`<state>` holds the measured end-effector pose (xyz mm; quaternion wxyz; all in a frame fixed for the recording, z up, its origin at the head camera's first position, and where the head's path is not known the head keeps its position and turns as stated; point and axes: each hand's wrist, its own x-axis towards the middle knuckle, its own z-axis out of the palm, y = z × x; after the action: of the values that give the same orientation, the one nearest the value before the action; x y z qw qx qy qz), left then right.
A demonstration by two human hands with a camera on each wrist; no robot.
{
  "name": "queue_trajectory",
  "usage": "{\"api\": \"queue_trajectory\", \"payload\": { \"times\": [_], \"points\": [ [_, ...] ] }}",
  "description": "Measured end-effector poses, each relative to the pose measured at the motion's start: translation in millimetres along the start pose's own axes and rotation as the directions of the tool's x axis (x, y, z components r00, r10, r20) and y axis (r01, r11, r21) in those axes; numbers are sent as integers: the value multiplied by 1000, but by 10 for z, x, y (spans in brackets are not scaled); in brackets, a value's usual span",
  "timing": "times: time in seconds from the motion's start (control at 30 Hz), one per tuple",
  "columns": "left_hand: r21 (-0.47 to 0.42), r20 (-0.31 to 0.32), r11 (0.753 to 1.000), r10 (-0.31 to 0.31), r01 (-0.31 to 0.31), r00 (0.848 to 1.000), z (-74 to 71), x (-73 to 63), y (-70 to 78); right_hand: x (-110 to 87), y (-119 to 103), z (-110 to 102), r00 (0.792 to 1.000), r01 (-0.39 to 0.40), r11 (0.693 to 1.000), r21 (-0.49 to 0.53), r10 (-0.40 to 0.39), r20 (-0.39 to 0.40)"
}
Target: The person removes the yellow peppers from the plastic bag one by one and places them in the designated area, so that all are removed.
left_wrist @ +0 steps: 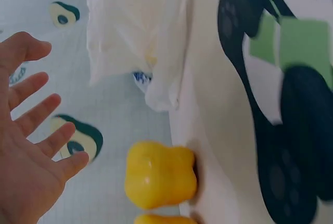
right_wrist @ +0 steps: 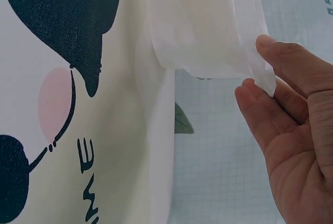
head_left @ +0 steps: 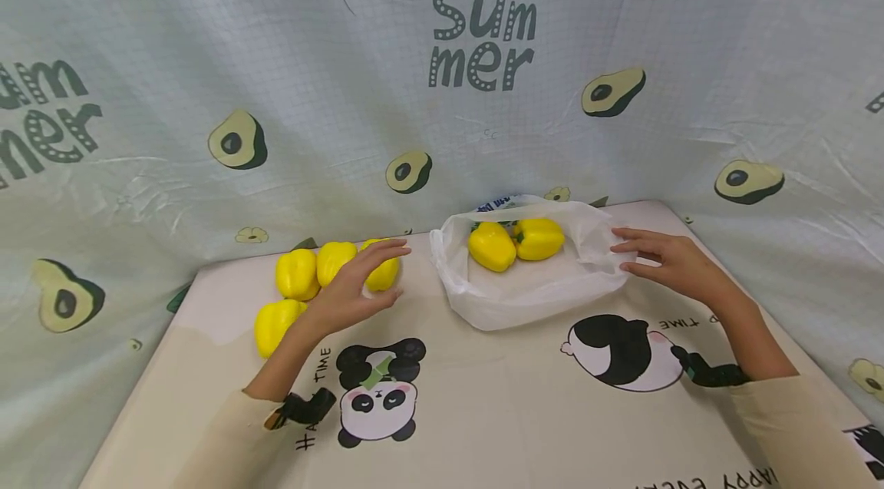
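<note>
Two yellow bell peppers (head_left: 492,246) lie inside a white plastic bag (head_left: 497,312) whose mouth is spread wide in the head view. My right hand (head_left: 666,262) is at the bag's right rim. In the right wrist view, the edge of the bag (right_wrist: 208,36) sits between that hand's thumb and fingers. My left hand (head_left: 355,289) hovers by the left group of peppers with thumb and fingers apart, holding nothing. It partly covers the nearest pepper (head_left: 387,274) in the head view. The left wrist view shows its fingers spread, with a yellow pepper (left_wrist: 158,174) beyond them.
Several more yellow bell peppers (head_left: 297,274) are grouped at the table's back left. A panda-printed cloth covers the table (head_left: 483,412). Behind it hangs a pale curtain (head_left: 331,128) with avocado prints, close along the back edge.
</note>
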<state>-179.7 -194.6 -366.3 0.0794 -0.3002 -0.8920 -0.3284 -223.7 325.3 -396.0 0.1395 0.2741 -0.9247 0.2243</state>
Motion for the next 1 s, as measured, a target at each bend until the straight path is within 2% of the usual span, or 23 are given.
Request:
{"api": "queue_trajectory", "payload": {
  "times": [0.4,0.53,0.7,0.87,1.0],
  "points": [
    [-21,67,995,100,-99,993,218,481,334,-14,5,13,1000,4,999,39,-3,-11],
    [-16,119,994,105,-104,987,269,644,404,-25,-8,7,1000,-22,999,34,22,1],
    [16,221,997,76,-81,972,319,838,442,-24,-13,8,1000,-26,999,21,26,2],
    [32,296,998,34,-46,954,329,1020,475,-27,6,5,1000,-7,1000,-8,7,-6],
    [32,365,998,32,-47,931,333,1177,501,-18,18,-6,1000,-4,1000,-27,4,1]
  ]
}}
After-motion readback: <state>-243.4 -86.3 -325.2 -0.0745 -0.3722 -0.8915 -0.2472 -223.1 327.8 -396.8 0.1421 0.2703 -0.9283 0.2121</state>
